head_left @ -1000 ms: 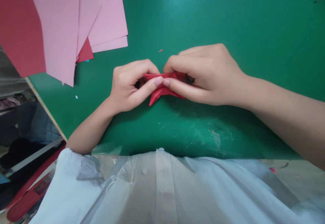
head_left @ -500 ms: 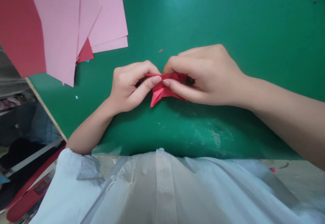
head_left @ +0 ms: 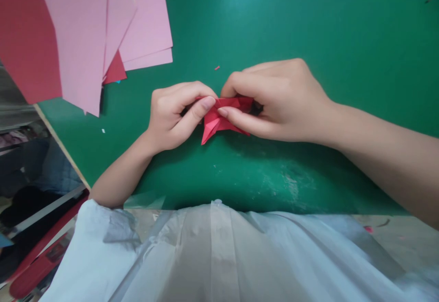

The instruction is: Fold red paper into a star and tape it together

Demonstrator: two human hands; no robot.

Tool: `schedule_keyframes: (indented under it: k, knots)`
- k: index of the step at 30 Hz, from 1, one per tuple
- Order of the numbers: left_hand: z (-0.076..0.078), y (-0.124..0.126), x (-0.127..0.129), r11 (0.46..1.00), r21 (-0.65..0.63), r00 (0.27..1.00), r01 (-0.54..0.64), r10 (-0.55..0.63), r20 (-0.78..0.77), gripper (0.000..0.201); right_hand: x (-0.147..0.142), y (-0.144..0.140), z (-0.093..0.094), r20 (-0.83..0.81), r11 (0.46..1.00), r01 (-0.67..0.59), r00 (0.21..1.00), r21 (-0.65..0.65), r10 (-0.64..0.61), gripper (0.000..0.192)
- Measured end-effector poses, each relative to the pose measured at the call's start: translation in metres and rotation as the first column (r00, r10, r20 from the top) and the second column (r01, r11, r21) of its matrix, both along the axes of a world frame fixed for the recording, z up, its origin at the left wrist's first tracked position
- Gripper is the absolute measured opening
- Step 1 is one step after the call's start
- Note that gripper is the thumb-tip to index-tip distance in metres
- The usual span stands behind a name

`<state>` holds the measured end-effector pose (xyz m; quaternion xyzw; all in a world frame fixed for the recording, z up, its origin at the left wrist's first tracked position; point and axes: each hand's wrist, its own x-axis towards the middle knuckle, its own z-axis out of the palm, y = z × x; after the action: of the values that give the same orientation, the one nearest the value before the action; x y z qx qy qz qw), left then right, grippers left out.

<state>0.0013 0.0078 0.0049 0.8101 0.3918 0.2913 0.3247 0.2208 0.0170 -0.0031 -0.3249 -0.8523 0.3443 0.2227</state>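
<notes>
A small folded red paper piece [head_left: 215, 123] lies between my two hands on the green mat [head_left: 274, 28], just above its surface. My left hand [head_left: 173, 114] pinches its left end with thumb and forefinger. My right hand [head_left: 277, 101] grips its right side, thumb pressed on the lower flap and fingers curled over the top. A pointed flap sticks out downward to the left. The middle of the paper is hidden by my fingers.
Several pink paper sheets [head_left: 103, 23] and a red sheet [head_left: 24, 41] lie overlapped at the mat's top left, overhanging the edge. Tiny paper scraps [head_left: 216, 68] dot the mat. My pale shirt [head_left: 219, 251] fills the bottom; the table edge [head_left: 61, 146] runs diagonally at left.
My left thumb has slid up and left along the paper, and the lower red flap has opened slightly. Both hands otherwise stay in place.
</notes>
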Motion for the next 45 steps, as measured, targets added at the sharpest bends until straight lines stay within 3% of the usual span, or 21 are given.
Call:
schedule_keyframes:
  k: [12,31,45]
  knots:
    - [-0.0005,0.0005,0.0015,0.999,0.052,1.0,0.013,-0.015,0.027,0.026,0.0,-0.0008,0.0007,0.011,1.0,0.015,1.0,0.011,-0.016,0.023]
    - [0.0003,-0.0008,-0.0001,0.999,0.033,0.999,0.017,-0.016,-0.048,0.036,0.0009,-0.0001,0.0006,0.015,1.0,-0.015,1.0,-0.009,0.015,0.019]
    - [-0.0005,-0.001,0.0015,1.0,0.014,1.0,-0.006,0.006,-0.012,0.031,0.0006,0.0005,0.0023,0.018,1.0,-0.005,1.0,-0.009,0.005,0.02]
